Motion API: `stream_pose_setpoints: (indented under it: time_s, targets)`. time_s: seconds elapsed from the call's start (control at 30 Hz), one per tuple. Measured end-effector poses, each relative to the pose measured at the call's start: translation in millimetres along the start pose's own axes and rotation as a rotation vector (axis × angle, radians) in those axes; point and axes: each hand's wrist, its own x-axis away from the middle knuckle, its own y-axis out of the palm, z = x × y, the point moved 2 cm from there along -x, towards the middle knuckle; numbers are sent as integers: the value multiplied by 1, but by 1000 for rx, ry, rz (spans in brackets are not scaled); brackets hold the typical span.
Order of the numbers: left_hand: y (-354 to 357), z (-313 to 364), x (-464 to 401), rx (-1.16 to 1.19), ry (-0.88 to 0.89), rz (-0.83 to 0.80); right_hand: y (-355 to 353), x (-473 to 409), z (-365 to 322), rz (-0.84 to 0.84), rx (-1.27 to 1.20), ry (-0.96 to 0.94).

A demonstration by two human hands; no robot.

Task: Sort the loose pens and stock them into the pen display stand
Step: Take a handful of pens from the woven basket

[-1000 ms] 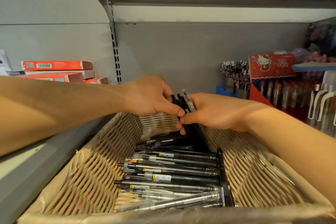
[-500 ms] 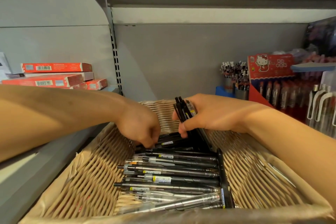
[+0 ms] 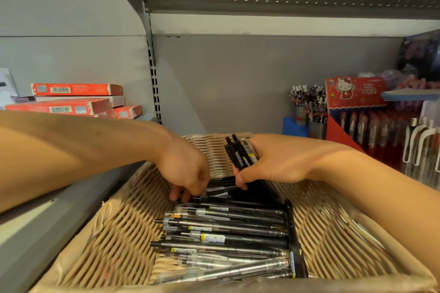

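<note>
Grey shelf [image 3: 250, 74] across the upper frame, bare back panel behind. Wicker basket [image 3: 114, 240] filling the lower half, lined with brown paper. Red boxes [image 3: 71, 102] stacked at left; red display stand [image 3: 352, 100] with a cartoon cat header at right, rows of red-capped pens below it, a cup of pens [image 3: 307, 107] just beside.

Loose pens [image 3: 226, 233] lying mostly side by side across the basket middle, one black pen crosswise at their right ends. Mixed: black barrels, grey, clear.

Right hand [image 3: 281, 162] centre frame, grip closed round a bundle [image 3: 240, 152] of black pens, clicker ends upward. Left hand [image 3: 188, 173] just left of it, fingers curled down into the far end of the pile, apparently pinching a black pen; contact partly hidden by the knuckles.

Step in hand, by judgement: gathering like pens before stocking. To do well: take one pen at a time by its end, match barrel colour to the bundle, feed it in with clicker ends aligned. Hold the bundle firm but not overfull, lest pens slip back. Leave clear and grey ones for a separate pass.
</note>
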Motion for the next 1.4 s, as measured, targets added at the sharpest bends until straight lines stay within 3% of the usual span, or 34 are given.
stream_pose_setpoints:
  time_s: [0.23, 0.43, 0.63, 0.7, 1.03, 1.17, 1.23, 1.33, 1.4]
  targets:
    - [-5, -1, 2, 132, 14, 147, -1, -1, 2, 58, -21, 18]
    - [-28, -3, 11, 346, 63, 630, -2, -1, 0, 73, -30, 41]
    - [-35, 4, 20, 288, 132, 1036, -8, -2, 6, 242, -197, 112]
    - [-35, 8, 22, 290, 169, 1091, -7, -2, 9, 256, -257, 111]
    - [-29, 23, 27, 416, 366, 1017, -7, -1, 8, 226, -287, 72]
    - [-32, 11, 20, 603, 272, 912, -6, 1, 6, 172, -223, 76]
    - [-27, 5, 12, 479, 150, 758, -6, 2, 4, 167, -203, 82]
    - [-13, 6, 4, -35, -14, 447, -6, 2, 3, 189, -219, 69]
    - [-2, 8, 0, -143, -33, 217, -7, 1, 5, 227, -258, 58]
